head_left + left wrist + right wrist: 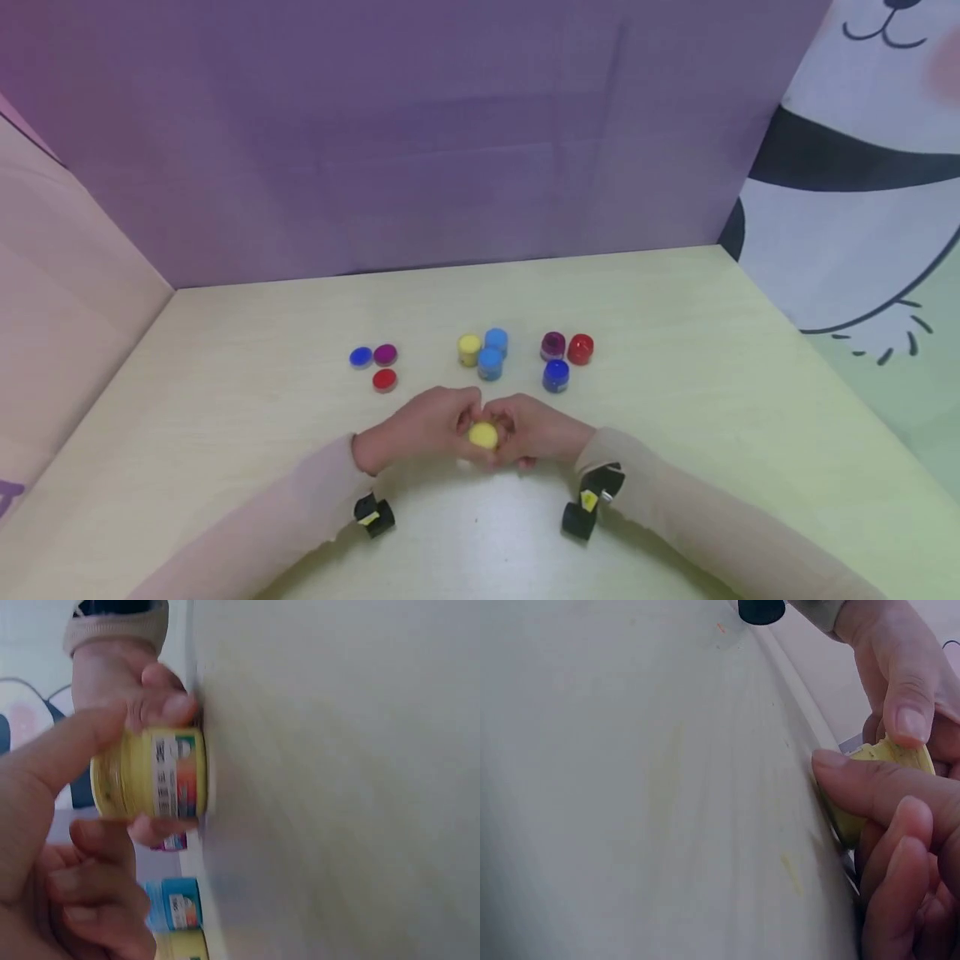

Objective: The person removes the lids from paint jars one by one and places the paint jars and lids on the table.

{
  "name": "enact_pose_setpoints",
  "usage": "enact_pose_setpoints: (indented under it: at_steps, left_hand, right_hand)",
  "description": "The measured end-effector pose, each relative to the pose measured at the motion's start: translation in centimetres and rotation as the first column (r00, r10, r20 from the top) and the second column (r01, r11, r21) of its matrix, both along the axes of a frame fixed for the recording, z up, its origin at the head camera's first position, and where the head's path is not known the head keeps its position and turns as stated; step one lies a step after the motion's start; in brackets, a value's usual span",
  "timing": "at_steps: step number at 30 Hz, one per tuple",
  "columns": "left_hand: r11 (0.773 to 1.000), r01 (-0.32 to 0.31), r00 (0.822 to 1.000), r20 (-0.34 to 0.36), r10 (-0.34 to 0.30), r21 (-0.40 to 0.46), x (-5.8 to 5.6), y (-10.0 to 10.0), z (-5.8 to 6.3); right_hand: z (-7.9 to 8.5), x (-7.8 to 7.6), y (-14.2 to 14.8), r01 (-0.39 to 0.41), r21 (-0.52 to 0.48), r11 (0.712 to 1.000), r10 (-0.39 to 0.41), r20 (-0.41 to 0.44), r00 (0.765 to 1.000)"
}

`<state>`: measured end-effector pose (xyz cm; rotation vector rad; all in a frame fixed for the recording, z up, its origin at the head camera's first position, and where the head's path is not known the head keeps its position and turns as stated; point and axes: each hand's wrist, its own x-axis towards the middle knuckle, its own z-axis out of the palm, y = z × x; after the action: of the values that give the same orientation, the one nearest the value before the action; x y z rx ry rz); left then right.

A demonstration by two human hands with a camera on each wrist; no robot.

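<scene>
A small yellow paint jar (pixel 483 435) is between both hands, low over the near middle of the table. My left hand (pixel 431 421) pinches it around its yellow lid, thumb on the near side. From the other side my right hand (pixel 543 429) grips the jar's lower body. In the left wrist view the jar (pixel 161 772) shows a printed label, and its base is close to or on the tabletop. The right wrist view has the left thumb on the ridged lid rim (pixel 892 754); my right thumb (pixel 855 776) covers much of the body.
Beyond the hands stand another yellow jar (pixel 469 350) and two light blue jars (pixel 491 364). Right of them are purple (pixel 553 346), red (pixel 581 349) and dark blue (pixel 556 376) jars. Blue (pixel 361 358), purple (pixel 386 355) and red (pixel 385 381) lids lie left.
</scene>
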<state>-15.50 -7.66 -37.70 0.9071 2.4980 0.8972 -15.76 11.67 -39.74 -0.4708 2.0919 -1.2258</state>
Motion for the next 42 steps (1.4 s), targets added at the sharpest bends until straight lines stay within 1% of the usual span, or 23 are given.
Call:
enact_pose_setpoints:
  at_steps: [2,4,7,9,11,13,14,16,18,21,23,26,29,32,34,37,39,42]
  left_hand:
    - [0.997,-0.071,0.997,-0.028,0.070,-0.031,0.6,0.3,0.1]
    - [0.992,-0.122,0.992,-0.047,0.120,-0.043,1.2,0.5,0.2]
    - [0.986,-0.159,0.986,-0.051,0.156,-0.047,1.6,0.7,0.4]
    - [0.986,-0.164,0.986,-0.014,0.164,-0.035,1.7,0.5,0.5]
    - [0.989,-0.147,0.988,0.049,0.147,0.001,1.5,0.1,0.4]
    - [0.994,-0.100,0.990,0.107,0.095,0.050,1.0,-0.3,0.2]
    - [0.995,-0.065,0.990,0.130,0.055,0.075,0.8,-0.5,0.1]
    - [0.992,0.034,0.987,0.153,-0.052,0.117,0.1,-0.9,0.0]
    - [0.981,0.144,0.977,0.141,-0.162,0.134,-0.5,-1.0,0.1]
    - [0.955,0.267,0.951,0.125,-0.283,0.125,-1.2,-1.1,0.3]
    - [0.941,0.318,0.937,0.109,-0.331,0.116,-1.5,-1.2,0.5]
    - [0.931,0.351,0.927,0.104,-0.361,0.104,-1.8,-1.3,0.6]
    - [0.932,0.345,0.928,0.112,-0.356,0.109,-1.8,-1.4,0.5]
    - [0.942,0.316,0.938,0.112,-0.328,0.108,-1.7,-1.5,0.6]
    - [0.951,0.290,0.949,0.094,-0.300,0.101,-1.5,-1.5,0.7]
    - [0.969,0.234,0.969,0.065,-0.239,0.080,-1.1,-1.4,0.8]
    - [0.982,0.180,0.983,0.035,-0.182,0.057,-0.8,-1.3,0.8]
    - [0.995,0.093,0.995,-0.020,-0.093,0.025,-0.3,-0.9,0.7]
  right_hand:
    - [0.0,0.0,0.0,0.001,-0.002,1.000,-0.001,-0.003,1.000]
    - [0.0,0.0,0.0,0.001,0.004,1.000,-0.001,-0.008,1.000]
    - [-0.1,0.0,-0.1,0.008,0.014,1.000,-0.007,-0.011,1.000]
    - [-0.1,0.0,-0.1,0.010,0.020,1.000,-0.010,-0.012,1.000]
    - [-0.1,-0.1,-0.1,0.012,0.028,1.000,-0.012,-0.010,1.000]
    - [0.0,-0.1,-0.1,0.014,0.039,0.999,-0.014,-0.003,1.000]
    - [0.0,-0.1,-0.1,0.014,0.044,0.999,-0.014,0.002,1.000]
    - [0.0,-0.1,-0.1,0.013,0.053,0.999,-0.014,0.009,1.000]
    - [0.0,-0.1,-0.1,0.012,0.059,0.998,-0.012,0.012,1.000]
    - [0.1,-0.2,-0.1,0.006,0.059,0.998,-0.006,0.009,1.000]
    - [0.1,-0.2,-0.1,0.000,0.055,0.998,-0.001,0.009,1.000]
    - [0.2,-0.2,-0.1,-0.005,0.046,0.999,0.004,0.009,1.000]
    - [0.1,-0.2,-0.2,-0.006,0.045,0.999,0.005,0.009,1.000]
    - [0.0,-0.2,-0.2,-0.003,0.045,0.999,0.003,0.010,1.000]
    - [0.0,-0.1,-0.2,-0.005,0.044,0.999,0.005,0.009,1.000]
    - [0.0,-0.1,-0.2,-0.006,0.045,0.999,0.006,0.003,1.000]
    - [0.1,0.0,-0.2,-0.005,0.045,0.999,0.005,-0.002,1.000]
    - [0.1,0.0,-0.2,0.002,0.036,0.999,-0.002,0.000,1.000]
